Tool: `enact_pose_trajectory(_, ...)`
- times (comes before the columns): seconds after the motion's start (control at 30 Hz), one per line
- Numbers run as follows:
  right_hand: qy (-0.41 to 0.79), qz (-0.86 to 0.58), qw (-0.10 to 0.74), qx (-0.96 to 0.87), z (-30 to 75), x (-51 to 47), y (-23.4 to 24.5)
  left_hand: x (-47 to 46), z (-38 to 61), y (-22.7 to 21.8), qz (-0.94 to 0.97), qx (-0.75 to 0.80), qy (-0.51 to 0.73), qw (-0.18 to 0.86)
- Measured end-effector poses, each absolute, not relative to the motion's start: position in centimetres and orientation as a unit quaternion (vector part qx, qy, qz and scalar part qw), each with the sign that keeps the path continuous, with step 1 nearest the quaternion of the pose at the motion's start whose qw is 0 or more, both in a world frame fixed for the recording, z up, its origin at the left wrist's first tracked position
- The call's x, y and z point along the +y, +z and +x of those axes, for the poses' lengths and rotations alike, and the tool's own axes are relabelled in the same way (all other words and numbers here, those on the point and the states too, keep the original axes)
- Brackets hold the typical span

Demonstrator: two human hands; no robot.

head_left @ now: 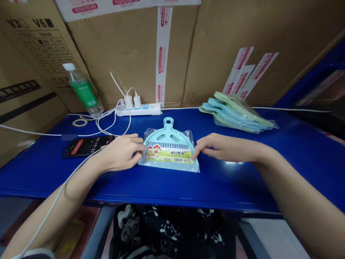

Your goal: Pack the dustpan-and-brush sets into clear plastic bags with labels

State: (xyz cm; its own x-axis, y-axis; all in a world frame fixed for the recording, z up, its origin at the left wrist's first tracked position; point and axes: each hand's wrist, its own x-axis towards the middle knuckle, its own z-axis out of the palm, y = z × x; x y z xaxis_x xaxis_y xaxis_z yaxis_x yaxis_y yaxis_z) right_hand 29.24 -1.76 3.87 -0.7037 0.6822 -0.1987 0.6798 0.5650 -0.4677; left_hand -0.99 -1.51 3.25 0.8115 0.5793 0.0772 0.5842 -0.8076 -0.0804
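A light blue dustpan (168,136) lies flat on the blue table in a clear plastic bag, its ring-ended handle pointing away from me. Grey brush bristles (175,145) show inside it, above a yellow-green label (159,157) with red mushrooms. At the bag's left edge, my left hand (124,151) has its fingers curled in against the side. Opposite, my right hand (219,146) pinches the right edge near the label's end. The curled fingers partly hide both contact points.
Several bagged dustpans (237,113), green and blue, are piled at the back right. Along the back stand a white power strip (140,109) with chargers and a green-labelled bottle (84,91). A phone (83,145) lies left; a white cable (68,176) crosses my left arm. Cardboard (129,54) walls the back.
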Motion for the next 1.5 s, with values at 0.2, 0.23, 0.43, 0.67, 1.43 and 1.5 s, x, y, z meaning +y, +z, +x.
enact_pose_trajectory(0.2,0.313,-0.391,-0.014,-0.865,28.2,-1.9,3.9,-2.0,-0.2,2.9,-0.938,-0.341,-0.044,0.034)
enact_pose_trajectory(0.23,0.321,-0.394,-0.013,-0.861,28.1,-1.9,3.9,-2.0,-0.1,2.7,-0.935,-0.351,-0.045,0.031)
enact_pose_trajectory(0.43,0.243,-0.457,-0.012,-0.855,27.2,-2.2,2.8,-2.0,0.1,2.0,-0.909,-0.415,-0.031,-0.007)
enact_pose_trajectory(0.67,0.216,-0.512,-0.011,-0.831,26.4,-2.5,2.5,-2.0,0.1,2.3,-0.882,-0.46,-0.027,-0.099)
enact_pose_trajectory(1.43,0.204,-0.463,0.004,-0.863,27.1,-2.1,2.3,-2.2,0.5,2.3,-0.878,-0.478,0.013,-0.03)
enact_pose_trajectory(1.5,0.221,-0.439,0.015,-0.871,27.5,-1.9,2.4,-2.3,0.5,2.3,-0.878,-0.479,0.01,-0.001)
